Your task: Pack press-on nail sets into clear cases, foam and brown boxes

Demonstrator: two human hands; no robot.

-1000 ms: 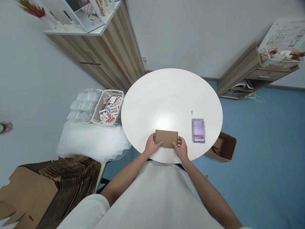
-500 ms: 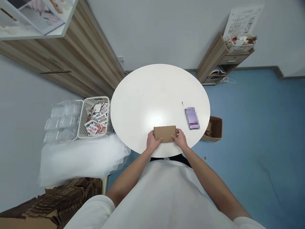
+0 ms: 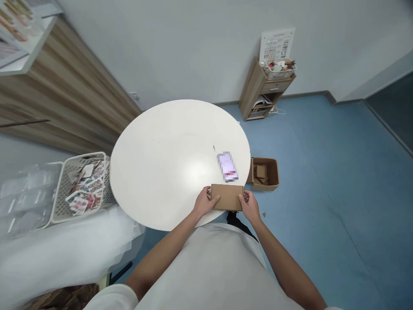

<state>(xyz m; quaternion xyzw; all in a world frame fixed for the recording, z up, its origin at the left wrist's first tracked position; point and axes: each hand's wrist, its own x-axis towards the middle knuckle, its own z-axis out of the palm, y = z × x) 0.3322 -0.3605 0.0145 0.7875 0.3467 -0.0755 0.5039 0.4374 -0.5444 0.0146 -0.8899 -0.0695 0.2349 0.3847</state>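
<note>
And here we have both hands on it: the left grip [image 3: 204, 203] pinching one short end of a small brown cardboard box [image 3: 226, 197], the right grip [image 3: 249, 206] pinching the other, thumbs up on the lid and fingers curled round the sides! The box sits squarely between the two grips, lid shut, at the near edge of the round white bench [image 3: 148, 168], one corner reaching past that edge; whether its underside touches the top, I can't tell from up here. Now, the handling: this looks like thin card, so I'd judge it light, fairly stiff along the folded edges, softer in the middle of the lid, and dry enough not to slip. The short ends look the right place to take hold, level and gentle, because a hard squeeze might dent the walls or pop the lid; what's inside, if anything, is hidden. Just beyond the grips lies a pixelated lilac thing [image 3: 227, 165], apart from the box, while past the right grip an open carton [image 3: 274, 174] stands on the floor [image 3: 309, 224], and well off beyond the left grip there's a white basket [image 3: 60, 202] full of printed cards [image 3: 87, 193]
</note>
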